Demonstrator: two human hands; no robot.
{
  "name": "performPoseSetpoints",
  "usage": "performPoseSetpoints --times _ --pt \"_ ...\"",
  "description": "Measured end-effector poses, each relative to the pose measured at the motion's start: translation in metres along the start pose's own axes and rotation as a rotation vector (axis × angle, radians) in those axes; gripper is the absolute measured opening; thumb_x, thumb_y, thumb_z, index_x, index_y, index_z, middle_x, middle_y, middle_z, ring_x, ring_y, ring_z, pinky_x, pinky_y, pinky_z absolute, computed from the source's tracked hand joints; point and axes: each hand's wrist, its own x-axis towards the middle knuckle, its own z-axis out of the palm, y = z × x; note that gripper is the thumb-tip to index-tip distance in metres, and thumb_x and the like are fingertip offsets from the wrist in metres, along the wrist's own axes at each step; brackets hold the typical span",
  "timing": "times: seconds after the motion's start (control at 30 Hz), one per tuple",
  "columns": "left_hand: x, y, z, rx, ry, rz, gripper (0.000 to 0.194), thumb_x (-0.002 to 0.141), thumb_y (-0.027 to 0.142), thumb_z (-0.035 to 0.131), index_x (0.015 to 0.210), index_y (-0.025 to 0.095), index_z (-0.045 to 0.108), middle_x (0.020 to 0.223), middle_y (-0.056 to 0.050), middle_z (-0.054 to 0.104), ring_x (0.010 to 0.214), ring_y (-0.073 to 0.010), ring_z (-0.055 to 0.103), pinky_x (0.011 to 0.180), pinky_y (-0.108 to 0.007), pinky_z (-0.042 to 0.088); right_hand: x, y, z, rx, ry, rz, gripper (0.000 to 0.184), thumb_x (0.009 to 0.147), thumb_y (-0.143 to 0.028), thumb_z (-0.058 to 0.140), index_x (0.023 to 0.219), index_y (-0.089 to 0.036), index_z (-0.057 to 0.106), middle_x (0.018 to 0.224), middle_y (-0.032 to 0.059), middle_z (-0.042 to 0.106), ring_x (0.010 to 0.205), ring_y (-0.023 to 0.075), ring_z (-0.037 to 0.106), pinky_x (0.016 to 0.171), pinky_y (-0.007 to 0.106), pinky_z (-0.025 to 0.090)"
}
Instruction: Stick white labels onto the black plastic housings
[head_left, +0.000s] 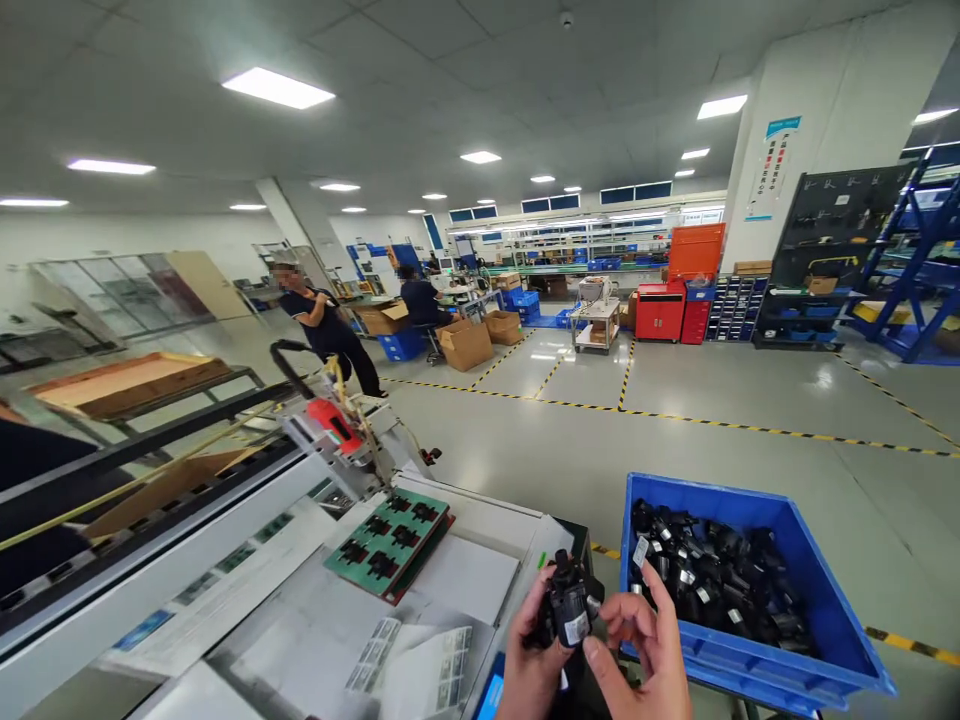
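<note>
At the lower middle, my left hand (531, 655) is closed around a black cylindrical motor-like part (571, 605) with a white printed label on its side. My right hand (645, 645) is just to the right of that part, fingers apart, with thumb and bent fingers close to it. A small white label (640, 551) shows at the tip of my right index finger; whether it sticks to the finger or lies behind it, I cannot tell. Close by on the right, a blue bin (757, 655) holds many similar black parts (720, 570).
Left of my hands, a white worktop (465, 580) bears label sheets (420, 660) and a green board (390, 540) with several black pieces. Behind it stands a machine with a red unit (334, 425). A person (322, 320) stands beyond; another sits farther back by cardboard boxes (465, 345).
</note>
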Motion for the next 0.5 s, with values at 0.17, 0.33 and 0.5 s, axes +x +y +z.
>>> performPoseSetpoints --times 0.17,0.33,0.5 --pt "-0.004 0.025 0.017 0.042 -0.112 0.141 0.061 0.063 0.040 0.099 0.120 0.029 0.080 0.141 -0.012 0.073 0.137 -0.0385 0.062 0.113 -0.047 0.053 0.001 -0.017 0.000 -0.034 -0.004 -0.015 0.085 0.093 -0.053 0.078 0.161 -0.026 0.035 0.090 0.0019 0.071 0.068 0.0180 0.062 0.069 0.031 0.059" --pt "-0.008 0.044 0.023 0.008 -0.156 0.281 0.053 0.071 0.031 0.095 0.122 0.034 0.079 0.139 -0.009 0.073 0.128 -0.0348 0.068 0.104 -0.044 0.059 -0.005 -0.020 0.004 -0.025 -0.003 -0.052 0.083 0.096 -0.042 0.076 0.163 -0.025 0.031 0.095 0.0039 0.074 0.077 0.0199 0.068 0.075 0.033 0.063" --pt "-0.019 0.050 0.016 0.033 -0.087 0.210 0.057 0.071 0.029 0.095 0.125 0.033 0.078 0.142 -0.010 0.072 0.131 -0.0368 0.066 0.107 -0.048 0.058 -0.012 -0.014 0.011 0.030 -0.040 -0.162 0.082 0.099 -0.029 0.073 0.165 -0.026 0.024 0.095 0.0041 0.077 0.083 0.0213 0.075 0.076 0.034 0.067"
